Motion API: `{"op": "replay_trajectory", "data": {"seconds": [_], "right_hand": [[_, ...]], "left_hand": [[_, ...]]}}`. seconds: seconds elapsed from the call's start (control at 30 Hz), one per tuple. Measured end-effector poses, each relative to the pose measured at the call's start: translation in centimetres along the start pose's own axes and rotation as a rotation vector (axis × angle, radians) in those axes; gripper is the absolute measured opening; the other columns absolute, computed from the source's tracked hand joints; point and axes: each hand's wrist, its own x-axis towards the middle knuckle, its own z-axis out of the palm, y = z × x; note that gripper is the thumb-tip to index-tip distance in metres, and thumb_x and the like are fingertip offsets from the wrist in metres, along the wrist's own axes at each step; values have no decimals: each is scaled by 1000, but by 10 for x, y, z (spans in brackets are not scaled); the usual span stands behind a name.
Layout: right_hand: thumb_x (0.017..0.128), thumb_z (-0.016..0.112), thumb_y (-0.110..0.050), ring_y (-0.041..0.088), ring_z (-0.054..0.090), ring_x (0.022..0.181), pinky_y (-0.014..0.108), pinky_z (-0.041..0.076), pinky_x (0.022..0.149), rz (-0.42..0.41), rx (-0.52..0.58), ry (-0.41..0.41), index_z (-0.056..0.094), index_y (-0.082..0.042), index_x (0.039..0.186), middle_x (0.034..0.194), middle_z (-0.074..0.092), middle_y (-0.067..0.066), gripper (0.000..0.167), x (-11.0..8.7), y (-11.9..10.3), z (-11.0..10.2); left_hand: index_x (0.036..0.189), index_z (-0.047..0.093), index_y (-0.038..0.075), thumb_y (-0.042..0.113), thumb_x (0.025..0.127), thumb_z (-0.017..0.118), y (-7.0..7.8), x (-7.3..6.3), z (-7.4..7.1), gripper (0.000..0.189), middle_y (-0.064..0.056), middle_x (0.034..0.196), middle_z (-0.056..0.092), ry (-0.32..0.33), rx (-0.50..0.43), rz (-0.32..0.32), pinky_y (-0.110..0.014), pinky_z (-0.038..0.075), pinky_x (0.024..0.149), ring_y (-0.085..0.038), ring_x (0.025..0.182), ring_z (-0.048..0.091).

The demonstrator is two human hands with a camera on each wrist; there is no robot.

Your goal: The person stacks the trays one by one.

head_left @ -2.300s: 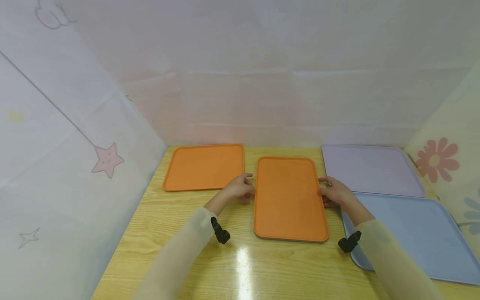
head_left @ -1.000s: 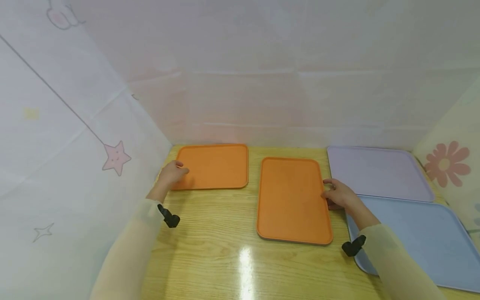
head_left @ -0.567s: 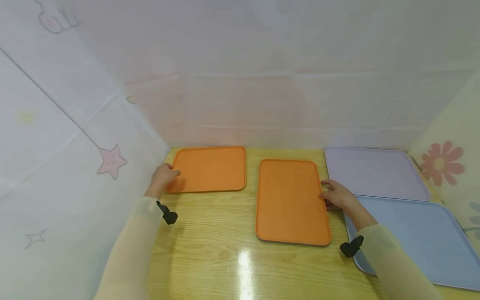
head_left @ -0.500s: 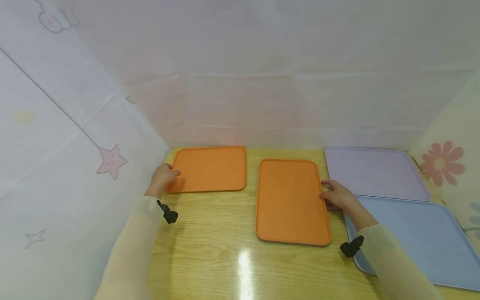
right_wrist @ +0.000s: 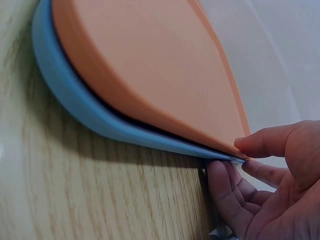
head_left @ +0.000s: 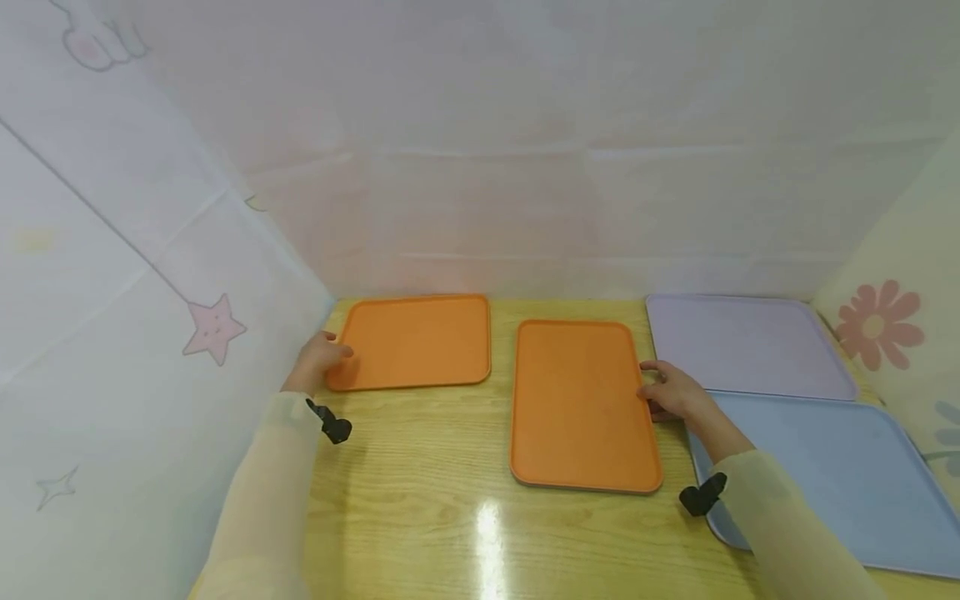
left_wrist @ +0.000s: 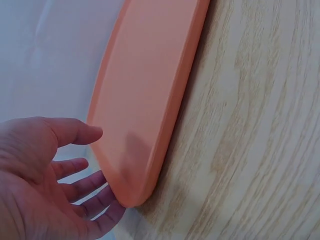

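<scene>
An orange tray (head_left: 585, 400) lies lengthwise in the middle of the table, stacked on a blue tray (right_wrist: 75, 112) visible beneath it in the right wrist view. My right hand (head_left: 672, 392) pinches this stack's right edge, thumb on the orange rim and fingers lower down. At the back left lies a second orange tray (head_left: 416, 342), set crosswise. My left hand (head_left: 315, 364) is at its left short side. In the left wrist view the thumb (left_wrist: 80, 132) reaches over the rim, while the other fingers spread loosely along the edge of that orange tray (left_wrist: 145, 90).
A lilac tray (head_left: 750, 342) lies at the back right, with a larger blue tray (head_left: 832, 475) in front of it, partly under my right forearm. Pale printed cloth (head_left: 480, 167) walls the wooden table (head_left: 420, 483) at the back and sides.
My left hand has left the middle tray's left edge and moved left across to the far end of the left orange tray. The right hand has stayed at the middle stack.
</scene>
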Motion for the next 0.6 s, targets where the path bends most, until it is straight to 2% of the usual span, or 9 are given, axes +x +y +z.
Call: {"op": "replay_trajectory", "data": {"seconds": [0.07,0.13,0.23,0.4,0.5,0.6], "right_hand": [[99,62,-11,16,67,76,34,61,67,1,-4,4,25,0,157,106,61,17,69,0,0,0],[98,62,-11,15,67,76,33,61,67,3,-5,8,26,0,156,105,60,16,69,0,0,0],[98,62,-11,15,67,75,33,61,67,-1,-4,14,26,0,156,103,60,15,69,1,1,-1],[99,61,-11,15,66,76,32,60,68,2,1,13,26,-1,157,104,60,14,69,1,3,-2],[99,61,-11,16,66,76,32,60,68,0,10,4,25,-1,157,104,61,15,69,1,3,-2],[99,61,-11,16,66,76,33,60,68,-1,20,1,25,-1,157,104,60,14,69,1,2,-1]], "left_hand": [[158,12,-7,20,98,56,-4,3,-2,80,-30,162,17,-14,-8,-5,-58,27,119,-46,146,23],[157,15,-9,15,98,55,-9,8,-3,76,-31,160,20,-19,15,-13,-57,31,117,-46,143,28],[153,24,-12,10,97,51,-14,15,-4,66,-34,155,28,2,107,-12,-55,40,110,-44,133,38],[147,35,-15,3,92,48,-16,17,-1,59,-35,149,37,31,219,6,-48,49,95,-42,122,44],[146,37,-16,0,90,50,-17,17,-2,59,-34,146,41,20,210,11,-37,51,83,-36,110,49],[146,33,-17,-1,89,51,-18,17,-6,62,-33,140,44,-29,121,23,-29,50,72,-29,97,53]]}}
